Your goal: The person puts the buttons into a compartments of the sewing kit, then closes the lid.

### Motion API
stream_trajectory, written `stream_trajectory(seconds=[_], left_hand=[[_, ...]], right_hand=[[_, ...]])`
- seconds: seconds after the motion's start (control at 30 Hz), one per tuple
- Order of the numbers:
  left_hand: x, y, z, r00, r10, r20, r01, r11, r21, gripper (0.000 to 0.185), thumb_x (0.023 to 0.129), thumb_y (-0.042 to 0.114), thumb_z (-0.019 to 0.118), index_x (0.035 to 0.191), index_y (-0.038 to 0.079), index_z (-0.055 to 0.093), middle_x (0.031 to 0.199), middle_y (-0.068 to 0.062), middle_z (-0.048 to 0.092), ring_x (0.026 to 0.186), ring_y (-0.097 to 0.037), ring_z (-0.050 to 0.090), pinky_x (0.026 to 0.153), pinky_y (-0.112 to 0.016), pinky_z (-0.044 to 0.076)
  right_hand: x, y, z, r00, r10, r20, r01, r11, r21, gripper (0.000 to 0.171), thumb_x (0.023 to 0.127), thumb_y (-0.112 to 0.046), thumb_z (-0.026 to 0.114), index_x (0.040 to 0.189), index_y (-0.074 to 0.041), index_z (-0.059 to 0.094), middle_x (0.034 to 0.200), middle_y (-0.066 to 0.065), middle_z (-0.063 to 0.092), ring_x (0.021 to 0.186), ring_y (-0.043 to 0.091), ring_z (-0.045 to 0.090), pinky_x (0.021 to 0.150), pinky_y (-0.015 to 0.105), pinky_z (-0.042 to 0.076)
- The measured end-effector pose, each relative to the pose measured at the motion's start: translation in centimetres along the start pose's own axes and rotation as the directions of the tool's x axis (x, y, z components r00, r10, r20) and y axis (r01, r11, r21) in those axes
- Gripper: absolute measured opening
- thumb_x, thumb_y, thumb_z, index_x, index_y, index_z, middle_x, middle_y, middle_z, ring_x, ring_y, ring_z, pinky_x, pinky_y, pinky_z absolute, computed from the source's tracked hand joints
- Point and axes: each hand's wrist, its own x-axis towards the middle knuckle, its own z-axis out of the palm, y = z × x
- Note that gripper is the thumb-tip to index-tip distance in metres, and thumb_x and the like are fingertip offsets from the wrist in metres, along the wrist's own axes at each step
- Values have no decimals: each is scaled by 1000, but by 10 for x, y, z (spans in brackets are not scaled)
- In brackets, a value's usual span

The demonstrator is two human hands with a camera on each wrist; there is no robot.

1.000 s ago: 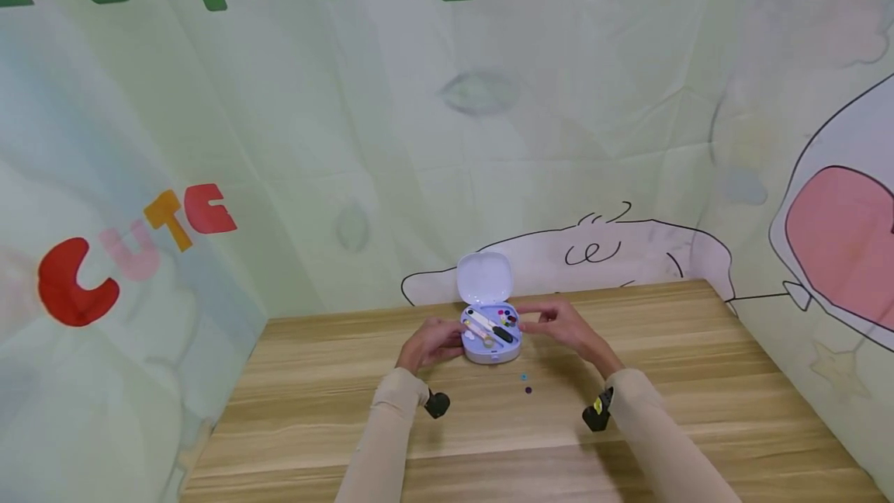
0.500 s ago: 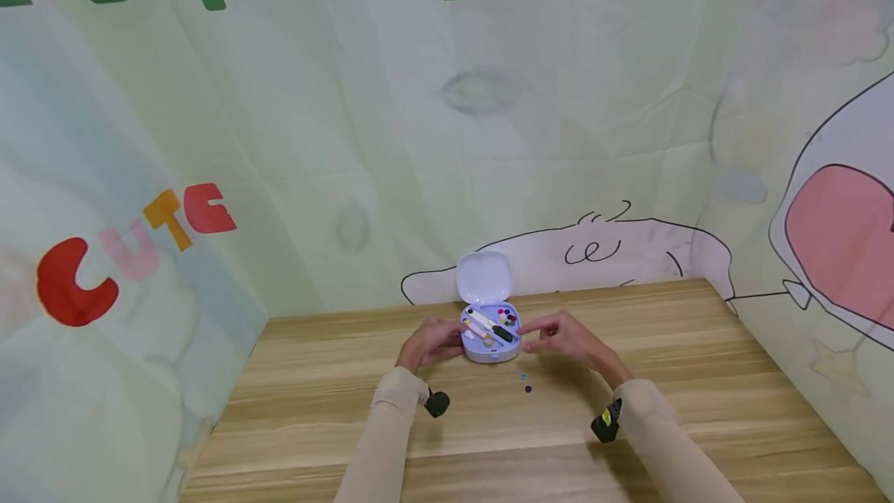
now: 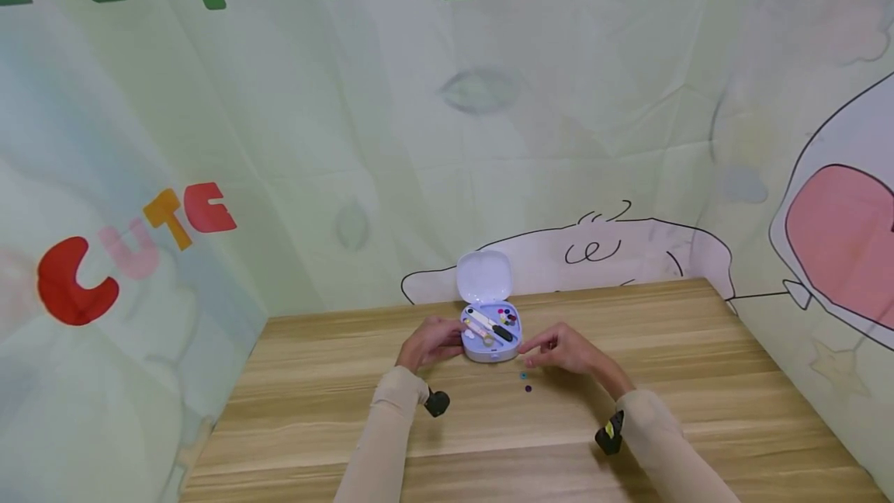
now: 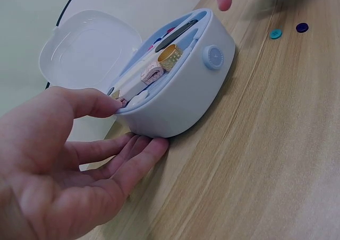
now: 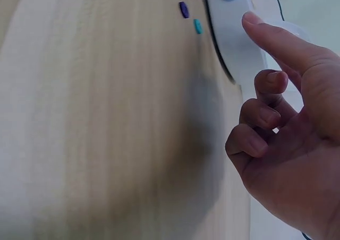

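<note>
A small pale-blue and white sewing box (image 3: 492, 355) stands on the table with its lid (image 3: 485, 276) tipped back. My left hand (image 3: 427, 344) grips its left end, thumb on the rim and the other fingers low against its side. Inside, the left wrist view shows a gold thimble (image 4: 169, 58), a rolled tape measure (image 4: 152, 73) and a black-handled tool (image 4: 177, 35). Colored buttons (image 3: 507, 317) lie in the right compartment. My right hand (image 3: 564, 349) hovers by the box's front right corner, fingers partly bent and holding nothing. Just below it lies a turquoise button (image 4: 275, 34) beside a dark purple button (image 4: 302, 27).
The wood-grain table (image 3: 314, 410) ends at a printed cloth backdrop (image 3: 391, 138) close behind the lid. Black wrist cameras sit on both wrists; the right camera (image 3: 610, 433) hangs low over the table.
My right hand has drawn away from the box's right side and come toward the front, nearer the two loose buttons. The left hand and the box stay in place.
</note>
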Motion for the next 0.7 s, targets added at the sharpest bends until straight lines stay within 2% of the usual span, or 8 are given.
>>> stream_trajectory(seconds=[0.33,0.7], left_hand=[[0,1,0,1000,-4,-2,4,1000,0,35,102,13,63,128,-11,61,118,-20,68,102,-25,66,99,-40,58],[-1,2,1,1000,0,2,0,1000,1,34,102,12,62,127,-11,61,117,-20,68,101,-25,66,98,-39,58]], right_hand=[[-3,3,7,1000,-10,24,11,999,-39,20,90,-11,80,110,-4,80,78,9,71,64,9,50,54,17,40],[-2,5,15,999,-20,30,24,993,-116,17,89,-10,82,105,-8,82,83,-4,75,66,8,53,56,18,43]])
